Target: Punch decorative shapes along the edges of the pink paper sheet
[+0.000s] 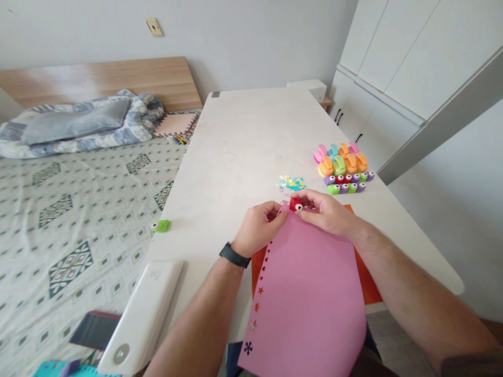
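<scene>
A pink sheet of paper [306, 293] has a row of small punched shapes down its left side, among them hearts, stars and a crown. My left hand [264, 226] pinches the sheet's far left corner. At the far edge my right hand [324, 209] grips a small red craft punch [295, 204] with a round white eye, set against the paper. Under the pink sheet lies an orange-red sheet [367, 277], mostly hidden. Beyond my hands is a small heap of blue and yellow paper cutouts [293, 183].
Rows of colourful craft punches [346, 167] stand on the white table [239, 141] at right. A green punch [161, 226] sits near the left edge, by a long white device [145, 314]. The bed [86, 209] adjoins the table, with a dark phone [94, 330] on it.
</scene>
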Motion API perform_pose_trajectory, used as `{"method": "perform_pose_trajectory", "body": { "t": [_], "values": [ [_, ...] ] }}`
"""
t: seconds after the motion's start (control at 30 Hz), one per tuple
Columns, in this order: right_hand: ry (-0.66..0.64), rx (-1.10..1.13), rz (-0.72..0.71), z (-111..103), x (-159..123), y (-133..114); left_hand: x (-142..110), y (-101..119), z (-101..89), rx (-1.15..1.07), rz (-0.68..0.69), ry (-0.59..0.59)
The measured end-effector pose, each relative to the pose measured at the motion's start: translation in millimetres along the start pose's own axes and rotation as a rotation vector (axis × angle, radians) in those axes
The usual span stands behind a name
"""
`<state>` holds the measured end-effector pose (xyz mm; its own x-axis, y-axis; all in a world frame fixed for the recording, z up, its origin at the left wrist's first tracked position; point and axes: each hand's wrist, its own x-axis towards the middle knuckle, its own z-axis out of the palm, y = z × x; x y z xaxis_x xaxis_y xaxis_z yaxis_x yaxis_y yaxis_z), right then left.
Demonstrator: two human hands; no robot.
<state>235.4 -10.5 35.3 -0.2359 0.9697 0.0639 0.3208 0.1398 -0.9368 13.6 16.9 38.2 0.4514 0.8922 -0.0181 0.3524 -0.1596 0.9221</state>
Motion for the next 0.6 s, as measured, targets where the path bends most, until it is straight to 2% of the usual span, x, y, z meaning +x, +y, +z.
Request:
{"method": "perform_pose_trajectory", "body": {
  "t": [0.33, 0.6],
  "values": [
    [-0.014, 0.136, 0.081, 0.5, 0.4, 1.6, -1.4, 0.9, 2.0, -0.013, 0.011, -0.003],
    [-0.045, 0.199, 0.078, -0.7, -1.0, -5.3, -2.5, 0.2, 2.1, -0.017, 0.022, -0.011]
  ]
}}
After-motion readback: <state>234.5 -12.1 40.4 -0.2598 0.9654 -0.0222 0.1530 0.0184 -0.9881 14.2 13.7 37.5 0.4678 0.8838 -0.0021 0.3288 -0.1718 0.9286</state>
